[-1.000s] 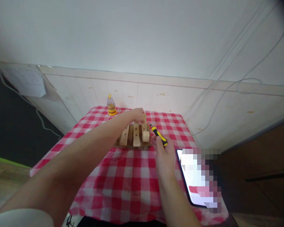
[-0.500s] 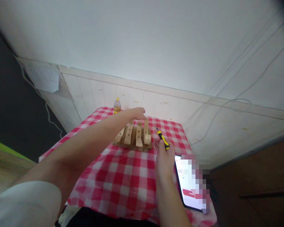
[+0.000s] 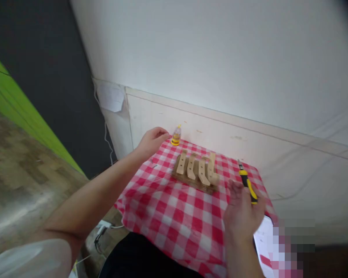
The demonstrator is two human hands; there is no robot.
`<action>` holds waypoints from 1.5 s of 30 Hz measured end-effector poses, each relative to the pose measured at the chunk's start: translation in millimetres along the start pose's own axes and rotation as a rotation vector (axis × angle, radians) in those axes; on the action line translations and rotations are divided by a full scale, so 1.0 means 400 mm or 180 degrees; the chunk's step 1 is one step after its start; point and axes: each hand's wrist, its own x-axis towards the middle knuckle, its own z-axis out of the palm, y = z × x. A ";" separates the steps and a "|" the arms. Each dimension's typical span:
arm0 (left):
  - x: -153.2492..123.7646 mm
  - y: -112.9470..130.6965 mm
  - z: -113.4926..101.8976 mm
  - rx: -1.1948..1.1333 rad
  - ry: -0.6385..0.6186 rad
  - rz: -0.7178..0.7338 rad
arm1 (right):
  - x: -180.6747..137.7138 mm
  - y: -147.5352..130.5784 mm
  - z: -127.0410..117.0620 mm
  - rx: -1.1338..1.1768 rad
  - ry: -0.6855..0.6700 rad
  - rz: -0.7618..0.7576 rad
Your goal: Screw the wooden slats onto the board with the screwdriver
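Note:
Near the table's back left corner is my left hand (image 3: 152, 143), its fingers loosely bent and apart with nothing visible in them. Its fingertips are close beside a small clear container with a yellow base and tip (image 3: 176, 136); whether they touch it I cannot tell. My right hand (image 3: 245, 210) grips a black and yellow screwdriver (image 3: 248, 189), its metal end pointing up and away. Between the hands lies a brown wooden board (image 3: 191, 184) bearing several pale wooden pieces (image 3: 190, 168) with dark holes. The rightmost piece (image 3: 211, 166) has a rounded near end.
A red and white checked cloth (image 3: 162, 216) covers the table. A phone with a lit screen (image 3: 263, 235) lies beneath my right wrist, partly hidden. The white wall (image 3: 220, 131) stands behind the table. A white plug with cables (image 3: 104, 226) is low at the left.
My left hand has moved left from the far end of the wooden pieces to the small container. My right hand still grips the screwdriver. The view has turned left.

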 end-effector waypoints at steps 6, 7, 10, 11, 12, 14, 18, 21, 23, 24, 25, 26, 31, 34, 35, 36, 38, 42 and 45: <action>-0.069 -0.053 -0.122 0.0186 -0.0100 -0.0118 | -0.114 -0.086 0.151 0.0249 -0.0820 0.0716; -0.083 -0.064 -0.135 0.0279 -0.0118 -0.0153 | -0.137 -0.082 0.183 0.0282 -0.0866 0.0787; -0.125 -0.099 -0.167 0.0559 -0.0107 -0.0254 | -0.199 -0.046 0.272 0.0434 -0.1071 0.1167; -0.138 -0.112 -0.179 0.0669 -0.0124 -0.0288 | -0.218 -0.029 0.295 0.0467 -0.1074 0.1254; -0.152 -0.125 -0.191 0.0823 -0.0158 -0.0315 | -0.234 -0.013 0.313 0.0456 -0.1096 0.1353; -0.180 -0.150 -0.219 0.1190 -0.0214 -0.0365 | -0.263 0.017 0.332 0.0417 -0.1093 0.1503; -0.232 -0.193 -0.262 0.1641 -0.0230 -0.0423 | -0.298 0.054 0.315 0.0236 -0.1059 0.1686; -0.250 -0.211 -0.252 0.1975 -0.0281 -0.0285 | -0.309 0.067 0.292 0.0163 -0.1045 0.1676; -0.243 -0.215 -0.227 0.2230 -0.0397 -0.0179 | -0.313 0.069 0.284 0.0144 -0.1045 0.1653; -0.233 -0.216 -0.212 0.2367 -0.0498 -0.0165 | -0.314 0.069 0.282 0.0137 -0.1032 0.1643; -0.220 -0.215 -0.196 0.2504 -0.0607 -0.0179 | -0.314 0.068 0.281 0.0132 -0.1016 0.1632; -0.204 -0.215 -0.182 0.2631 -0.0704 -0.0213 | -0.313 0.066 0.280 0.0132 -0.0999 0.1617; -0.123 -0.233 -0.130 0.2888 -0.0936 -0.0286 | -0.309 0.051 0.268 0.0111 -0.0966 0.1536; -0.101 -0.259 -0.105 0.2920 -0.1151 -0.0219 | -0.313 0.042 0.260 0.0095 -0.0955 0.1565; -0.099 -0.267 -0.097 0.2941 -0.1188 -0.0224 | -0.315 0.040 0.258 0.0097 -0.0955 0.1595; -0.100 -0.274 -0.090 0.2967 -0.1199 -0.0229 | -0.317 0.037 0.257 0.0098 -0.0954 0.1625; -0.104 -0.283 -0.080 0.3022 -0.1181 -0.0225 | -0.321 0.033 0.255 0.0106 -0.0961 0.1649; -0.118 -0.283 -0.071 0.3097 -0.1232 -0.0138 | -0.324 0.041 0.248 0.0051 -0.1056 0.1624; -0.127 -0.274 -0.070 0.3123 -0.1269 -0.0127 | -0.327 0.052 0.246 0.0028 -0.1078 0.1770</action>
